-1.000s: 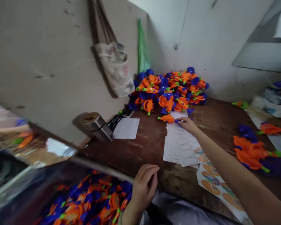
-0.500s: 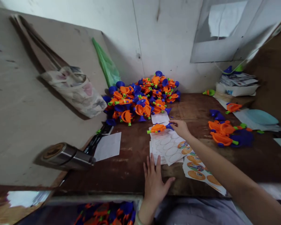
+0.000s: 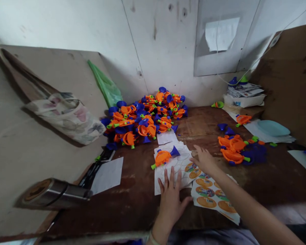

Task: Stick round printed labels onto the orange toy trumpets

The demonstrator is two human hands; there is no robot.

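Observation:
An orange toy trumpet (image 3: 162, 158) with a blue bell and a green mouthpiece lies on the stack of sticker sheets (image 3: 159, 182). My left hand (image 3: 170, 197) is spread flat, its fingertips on the lower part of those sheets, just below the trumpet. My right hand (image 3: 205, 160) hovers with fingers apart to the right of the stack, holding nothing. Beneath my right forearm lies a sheet of orange oval stickers (image 3: 206, 192). Many ovals on the top sheet of the stack are blank, with a few stickers left at its right side.
A heap of toy trumpets (image 3: 145, 119) stands against the wall. More orange toy parts (image 3: 233, 146) lie to the right, near a light blue tray (image 3: 274, 128). At the left are a steel thermos (image 3: 58, 194), a paper sheet (image 3: 107, 175) and a hanging cloth bag (image 3: 68, 115).
My right hand has let go of the toy trumpet's blue bell and moved right and down. The trumpet now rests on the sheets. My left hand has slid forward onto the stack; the view has shifted.

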